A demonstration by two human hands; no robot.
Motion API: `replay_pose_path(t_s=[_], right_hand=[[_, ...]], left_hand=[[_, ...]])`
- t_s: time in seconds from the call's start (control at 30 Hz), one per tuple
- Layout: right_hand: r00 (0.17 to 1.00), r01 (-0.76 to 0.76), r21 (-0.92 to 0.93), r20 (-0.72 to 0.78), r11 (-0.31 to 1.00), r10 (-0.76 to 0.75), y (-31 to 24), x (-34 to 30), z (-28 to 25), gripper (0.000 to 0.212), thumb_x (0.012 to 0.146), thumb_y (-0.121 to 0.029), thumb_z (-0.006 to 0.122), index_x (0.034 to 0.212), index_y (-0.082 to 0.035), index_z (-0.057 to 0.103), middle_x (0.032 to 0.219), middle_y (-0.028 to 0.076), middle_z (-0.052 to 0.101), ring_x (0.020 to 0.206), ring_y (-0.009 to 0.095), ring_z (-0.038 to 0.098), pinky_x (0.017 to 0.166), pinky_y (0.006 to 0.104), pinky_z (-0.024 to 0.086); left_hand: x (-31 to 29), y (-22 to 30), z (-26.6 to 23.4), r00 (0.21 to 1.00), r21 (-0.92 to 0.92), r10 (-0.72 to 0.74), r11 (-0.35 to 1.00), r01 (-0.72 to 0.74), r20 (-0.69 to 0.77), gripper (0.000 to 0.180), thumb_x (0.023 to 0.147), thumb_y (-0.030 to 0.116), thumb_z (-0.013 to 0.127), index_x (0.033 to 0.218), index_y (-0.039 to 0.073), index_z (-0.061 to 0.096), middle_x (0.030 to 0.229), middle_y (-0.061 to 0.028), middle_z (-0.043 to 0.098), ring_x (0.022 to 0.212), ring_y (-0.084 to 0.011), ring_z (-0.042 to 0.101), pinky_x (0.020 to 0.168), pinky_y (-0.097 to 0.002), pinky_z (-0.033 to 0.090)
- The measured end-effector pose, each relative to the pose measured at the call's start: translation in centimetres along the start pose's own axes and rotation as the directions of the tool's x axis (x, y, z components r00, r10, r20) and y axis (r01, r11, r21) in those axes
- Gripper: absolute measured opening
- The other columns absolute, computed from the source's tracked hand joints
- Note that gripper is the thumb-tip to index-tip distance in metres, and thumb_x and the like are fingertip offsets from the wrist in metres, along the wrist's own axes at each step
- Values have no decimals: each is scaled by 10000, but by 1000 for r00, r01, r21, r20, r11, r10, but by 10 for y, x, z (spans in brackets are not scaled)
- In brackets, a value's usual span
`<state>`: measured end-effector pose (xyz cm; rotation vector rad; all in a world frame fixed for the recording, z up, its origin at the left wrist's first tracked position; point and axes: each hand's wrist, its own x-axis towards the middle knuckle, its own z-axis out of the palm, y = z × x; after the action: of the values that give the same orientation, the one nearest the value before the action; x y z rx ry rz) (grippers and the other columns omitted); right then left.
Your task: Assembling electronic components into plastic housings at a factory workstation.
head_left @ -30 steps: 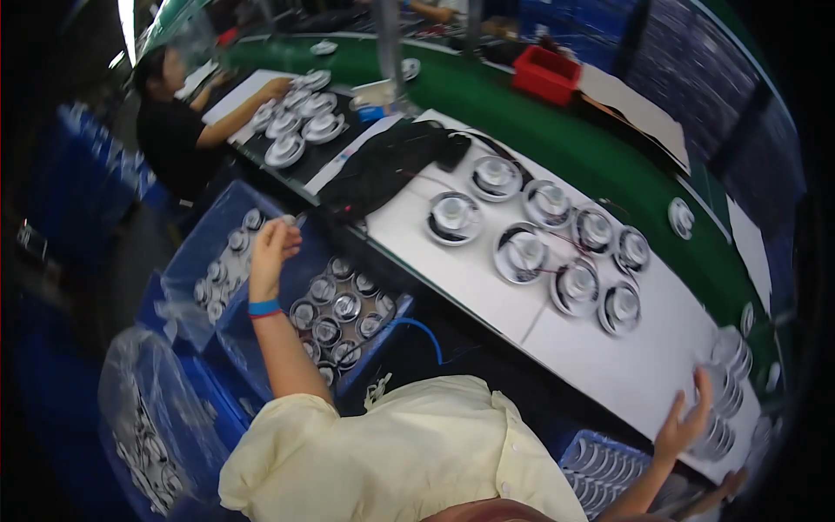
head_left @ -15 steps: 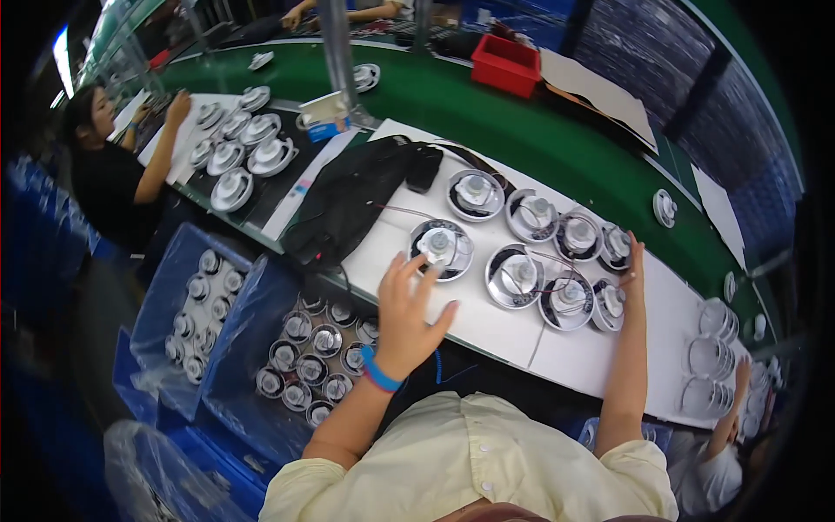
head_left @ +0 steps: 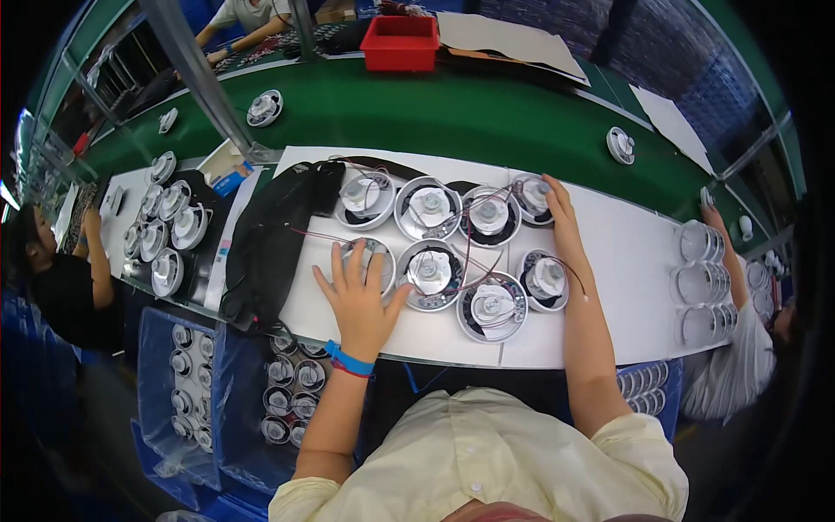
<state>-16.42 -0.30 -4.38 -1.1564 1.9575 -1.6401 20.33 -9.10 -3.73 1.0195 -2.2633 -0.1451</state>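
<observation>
Round white housings with dark circuit boards, white centre hubs and thin red and black wires stand in two rows on the white worktop (head_left: 626, 296). My left hand (head_left: 361, 300) lies with spread fingers over the nearest-left housing (head_left: 379, 252), partly covering it. My right hand (head_left: 565, 217) has its fingers stretched out along the outer edge of the far-right housing (head_left: 532, 198). Beside its wrist sits the near-right housing (head_left: 545, 278), a loose wire trailing from it. Between the hands are several more, among them a near-middle housing (head_left: 491, 306). Neither hand grips anything.
A black cloth bundle (head_left: 274, 235) lies left of the housings. Below it are blue lined bins (head_left: 235, 391) of similar units. Behind runs a green conveyor (head_left: 487, 113) carrying a few housings, with a red tray (head_left: 400, 43) beyond. Clear round covers (head_left: 696, 283) are stacked right. Co-workers sit at both sides.
The view has turned, shifting the scene leftward. My left fingers have spread flatter over the nearest-left housing, which now sits closer to its neighbours. My right hand stays at the right end of the group.
</observation>
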Motion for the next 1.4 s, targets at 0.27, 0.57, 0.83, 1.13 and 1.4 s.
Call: replay_pose_path(t_s=[0.27,0.57,0.83,1.13,1.4], right_hand=[[989,-120,137,105,983,106,1,-15,-22,589,1022,-361,429,1522,-86,281,1563,107,301,1450,239,244,1173,339,183],[971,-21,-62,-239,998,6,-11,-157,1,422,1015,-211,432,1350,44,459,1388,159,475,1299,248,438,1111,360,299],[970,41,-140,-231,989,-72,-24,-127,41,433,973,-171,543,1343,28,436,1338,168,472,1263,267,448,1082,356,327],[984,159,-67,-73,985,-163,-7,-84,28,447,951,-163,575,1339,11,437,1296,174,492,1224,273,474,1068,362,340],[883,-415,158,-168,896,439,-2,-4,-15,470,960,-331,509,1284,-6,403,1003,139,588,815,182,616,716,308,520]], left_hand=[[-1,-13,-8,990,122,129,983,-135,58,378,803,227,672,1172,148,644,1422,-81,473,1382,-409,291,1090,-688,133],[8,-17,-14,998,-17,55,998,-56,-30,384,808,90,608,1187,40,586,1380,-222,462,1352,-512,294,1051,-713,200],[-19,92,20,858,-330,509,822,-464,60,435,790,352,718,1183,202,611,1412,-75,495,1354,-313,389,1048,-720,212],[5,95,37,891,-135,445,891,-433,83,404,823,310,695,1199,189,611,1392,-76,503,1346,-322,398,1022,-760,182],[-24,122,44,828,-277,560,798,-535,14,339,811,198,693,1147,203,651,1340,-45,535,1342,-290,404,1053,-734,162]])
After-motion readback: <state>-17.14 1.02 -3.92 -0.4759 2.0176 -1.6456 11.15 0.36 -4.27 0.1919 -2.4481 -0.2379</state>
